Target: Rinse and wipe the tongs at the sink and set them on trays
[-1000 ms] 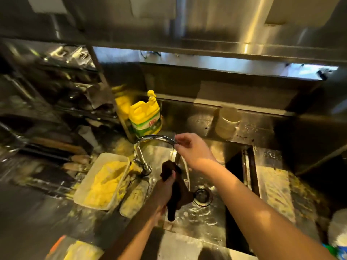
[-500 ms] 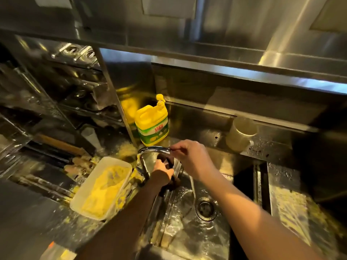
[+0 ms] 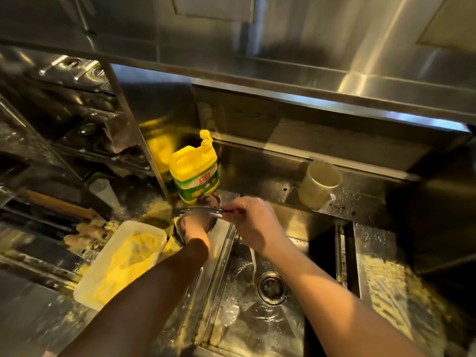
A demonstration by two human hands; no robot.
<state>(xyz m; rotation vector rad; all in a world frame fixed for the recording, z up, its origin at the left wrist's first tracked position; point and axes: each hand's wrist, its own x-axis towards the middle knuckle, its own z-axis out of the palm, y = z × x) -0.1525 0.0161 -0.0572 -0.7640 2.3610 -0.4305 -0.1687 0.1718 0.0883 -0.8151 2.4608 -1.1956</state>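
Note:
My right hand [image 3: 253, 224] is over the back of the sink [image 3: 257, 320], at the tip of the curved faucet [image 3: 198, 211]. Its fingers pinch the metal tongs [image 3: 253, 261]. The hand hides most of them, and only a pale end shows below my wrist over the wet basin. My left hand [image 3: 194, 229] reaches under the faucet arch at the sink's back left corner and grips a dark cloth [image 3: 210, 200]. A lump of the cloth shows beyond the spout, next to the soap bottle.
A yellow dish-soap bottle [image 3: 193, 176] stands behind the faucet. A white tray of yellow crumbs [image 3: 121, 261] lies left of the sink. A pale cup [image 3: 319, 184] sits on the back ledge. The drain [image 3: 271, 287] is in the basin. Steel racks stand at left.
My left hand has carried the dark cloth up out of the basin and back under the faucet toward the soap bottle. My right hand has stayed at the spout.

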